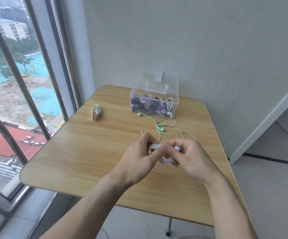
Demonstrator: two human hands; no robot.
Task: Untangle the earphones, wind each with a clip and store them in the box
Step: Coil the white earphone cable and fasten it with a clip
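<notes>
Grip, left hand: left hand (140, 153) curls its fingers round a white clip (154, 147), thumb and forefinger pinching near its upper end; a metal jack plug (141, 132) pokes out above the knuckles.
Grip, right hand: right hand (190, 157) pinches the other side of the same clip, where white cable (166, 160) lies wound in close turns; a pale earbud (177, 148) shows between its fingers.
Where the work is: held just above the table (81, 152), near its middle, well short of the box (154, 105).
Risk, the winding: the turns look tight but unsecured; I judge that if either pinch eases before the clip closes, the coil could spring loose.
Risk, the plug: its free end sticks out, so it may be left outside the wrap.
Risk, the green set: mint-green earphones (162, 129) trail right up to the right hand; lifting the white bundle toward the box could drag that cable along.
Count, spare clips: one cream bunch (96, 112) stands at the table's left; how many it holds I cannot tell.
Count, earphones on the table: one green set, unwound, its two buds both visible.
Count, earphones in hand: one white set.
Count, box: one clear box, lid raised against the wall, with several wound sets inside, too jumbled to count.
</notes>
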